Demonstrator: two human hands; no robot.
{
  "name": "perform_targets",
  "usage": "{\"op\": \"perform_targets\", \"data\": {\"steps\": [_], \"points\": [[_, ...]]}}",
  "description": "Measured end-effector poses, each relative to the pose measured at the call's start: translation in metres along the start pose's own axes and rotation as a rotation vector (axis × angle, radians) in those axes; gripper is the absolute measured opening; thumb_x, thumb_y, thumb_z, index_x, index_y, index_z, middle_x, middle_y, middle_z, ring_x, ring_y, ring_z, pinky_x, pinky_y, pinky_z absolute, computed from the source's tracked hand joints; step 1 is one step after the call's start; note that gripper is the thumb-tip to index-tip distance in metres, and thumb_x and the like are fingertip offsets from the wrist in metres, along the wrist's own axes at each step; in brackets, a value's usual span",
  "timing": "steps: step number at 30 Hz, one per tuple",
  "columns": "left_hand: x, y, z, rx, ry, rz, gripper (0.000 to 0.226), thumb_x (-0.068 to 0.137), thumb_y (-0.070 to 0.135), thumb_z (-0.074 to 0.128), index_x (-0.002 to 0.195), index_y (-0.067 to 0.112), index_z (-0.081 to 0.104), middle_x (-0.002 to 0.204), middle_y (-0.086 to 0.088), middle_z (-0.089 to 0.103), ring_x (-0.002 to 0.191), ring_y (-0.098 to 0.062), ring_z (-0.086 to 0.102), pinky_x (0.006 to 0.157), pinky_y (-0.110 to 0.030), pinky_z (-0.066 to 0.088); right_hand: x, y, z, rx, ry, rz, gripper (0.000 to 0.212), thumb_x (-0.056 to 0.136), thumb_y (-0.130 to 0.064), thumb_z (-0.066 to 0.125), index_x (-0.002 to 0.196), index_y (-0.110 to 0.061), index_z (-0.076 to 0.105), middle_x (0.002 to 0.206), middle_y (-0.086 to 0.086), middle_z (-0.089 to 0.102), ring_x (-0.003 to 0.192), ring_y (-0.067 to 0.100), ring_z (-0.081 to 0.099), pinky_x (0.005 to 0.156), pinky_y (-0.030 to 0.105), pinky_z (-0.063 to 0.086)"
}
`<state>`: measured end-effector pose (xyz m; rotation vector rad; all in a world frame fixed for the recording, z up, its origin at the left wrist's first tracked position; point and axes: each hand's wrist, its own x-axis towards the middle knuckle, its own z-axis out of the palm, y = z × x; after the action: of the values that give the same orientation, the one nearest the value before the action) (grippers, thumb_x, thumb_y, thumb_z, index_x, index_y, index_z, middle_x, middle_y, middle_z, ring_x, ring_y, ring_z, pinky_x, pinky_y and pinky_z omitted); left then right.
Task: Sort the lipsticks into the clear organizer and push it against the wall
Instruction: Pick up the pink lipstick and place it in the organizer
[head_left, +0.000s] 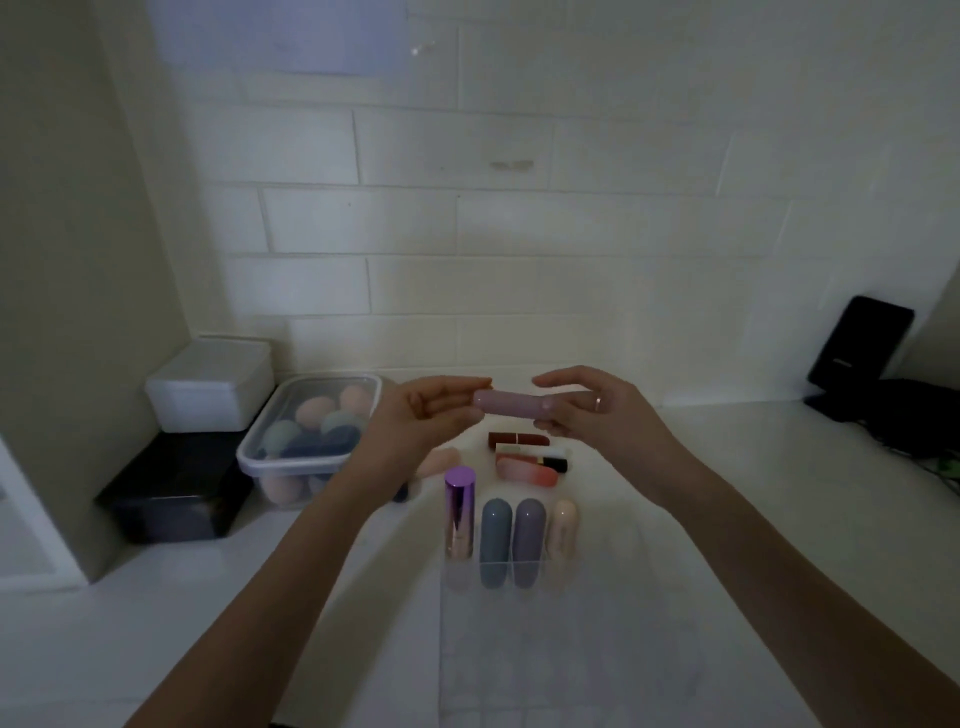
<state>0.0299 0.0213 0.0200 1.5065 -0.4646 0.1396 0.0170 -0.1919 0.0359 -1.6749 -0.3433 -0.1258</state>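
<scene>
A pale pink lipstick (511, 404) lies level in the air above the counter. My left hand (431, 415) pinches its left end and my right hand (587, 405) pinches its right end. Below stands the clear organizer (519, 613), with a shiny purple lipstick (460, 512), a blue-grey one (495, 540), a lilac one (528, 538) and a peach one (562, 527) upright in its back row. Behind it on the counter lie a dark red lipstick (517, 440), a white-and-black one (540, 457) and a pink-to-red one (527, 472).
A clear tub of makeup sponges (306, 441) sits at the left, beside a white box (208, 384) stacked on a black box (166, 493). A loose peach sponge (441, 460) lies under my left wrist. A black phone stand (857, 364) and cables occupy the right. The tiled wall (467, 234) rises behind.
</scene>
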Motion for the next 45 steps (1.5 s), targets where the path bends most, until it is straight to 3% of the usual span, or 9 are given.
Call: {"op": "perform_targets", "data": {"steps": [8,14,19,25,28,31,35,42,45], "points": [[-0.008,-0.002,0.003,-0.08,-0.158,-0.05,0.028,0.081,-0.018,0.057,0.101,-0.002,0.067,0.083,0.0,0.077,0.08,-0.012,0.073,0.07,-0.017,0.055,-0.008,-0.011,0.003,0.058,0.002,-0.032,0.016,0.088,-0.003,0.059,0.1,-0.007,0.069,0.096,0.009,0.072,0.091,0.012,0.069,0.08,0.019,0.054],[-0.013,-0.003,0.009,-0.163,-0.205,-0.083,0.024,0.075,0.009,0.066,0.097,0.01,0.074,0.095,-0.01,0.076,0.091,-0.023,0.072,0.077,-0.028,0.057,-0.012,-0.026,0.008,-0.069,0.061,-0.073,0.017,0.086,-0.005,0.063,0.102,-0.008,0.069,0.104,0.011,0.07,0.092,0.016,0.068,0.083,0.025,0.057],[-0.017,-0.007,0.011,-0.127,-0.334,-0.144,0.051,0.074,0.011,0.077,0.12,0.0,0.061,0.121,-0.029,0.062,0.112,-0.045,0.059,0.101,-0.057,0.041,-0.023,-0.03,0.007,-0.05,0.105,-0.062,0.015,0.086,-0.003,0.063,0.099,-0.007,0.07,0.102,0.011,0.069,0.082,0.012,0.07,0.076,0.026,0.059],[-0.021,-0.009,0.006,-0.034,-0.015,-0.082,0.017,0.074,0.008,0.07,0.083,0.02,0.077,0.087,0.0,0.077,0.085,-0.015,0.071,0.085,-0.032,0.057,-0.041,-0.04,-0.008,0.02,0.186,-0.104,0.015,0.086,0.0,0.061,0.095,-0.008,0.069,0.09,0.009,0.068,0.075,0.007,0.069,0.069,0.019,0.056],[-0.024,-0.015,-0.01,0.367,0.118,-0.005,0.027,0.083,-0.007,0.064,0.093,0.016,0.074,0.098,-0.004,0.074,0.091,-0.015,0.068,0.092,-0.035,0.051,-0.059,-0.044,-0.021,-0.077,0.165,-0.128,0.016,0.084,0.003,0.063,0.092,-0.008,0.071,0.077,-0.003,0.074,0.071,0.006,0.068,0.068,0.016,0.055],[-0.031,-0.028,-0.012,0.693,0.002,-0.038,0.034,0.087,-0.006,0.059,0.117,0.009,0.066,0.128,-0.013,0.061,0.116,-0.024,0.057,0.103,-0.031,0.04,-0.073,-0.04,-0.019,-0.216,0.117,-0.148,0.019,0.082,0.004,0.064,0.087,-0.013,0.072,0.076,-0.009,0.075,0.07,0.005,0.068,0.066,0.015,0.054],[-0.046,-0.038,-0.004,0.51,-0.008,-0.176,0.044,0.073,0.042,0.053,0.115,0.031,0.064,0.133,-0.016,0.057,0.124,-0.033,0.052,0.105,-0.052,0.039,-0.082,-0.033,-0.012,-0.308,0.068,-0.141,0.019,0.08,0.002,0.067,0.086,-0.016,0.072,0.089,-0.003,0.074,0.076,0.006,0.067,0.068,0.015,0.054],[-0.042,-0.047,-0.004,0.596,-0.12,-0.211,0.039,0.092,0.01,0.046,0.13,0.001,0.05,0.13,-0.022,0.057,0.12,-0.037,0.053,0.102,-0.051,0.042,-0.094,-0.02,-0.015,-0.342,-0.12,-0.076,0.023,0.079,0.003,0.069,0.088,-0.018,0.069,0.09,-0.004,0.072,0.08,0.01,0.068,0.073,0.017,0.053],[-0.043,-0.047,-0.006,0.657,-0.109,-0.18,0.066,0.078,0.037,0.043,0.134,0.002,0.049,0.139,-0.017,0.051,0.128,-0.032,0.048,0.107,-0.049,0.037,-0.095,-0.019,-0.016,-0.328,-0.097,-0.082,0.022,0.078,0.0,0.071,0.088,-0.02,0.07,0.089,-0.004,0.073,0.079,0.009,0.068,0.072,0.016,0.052]]}}
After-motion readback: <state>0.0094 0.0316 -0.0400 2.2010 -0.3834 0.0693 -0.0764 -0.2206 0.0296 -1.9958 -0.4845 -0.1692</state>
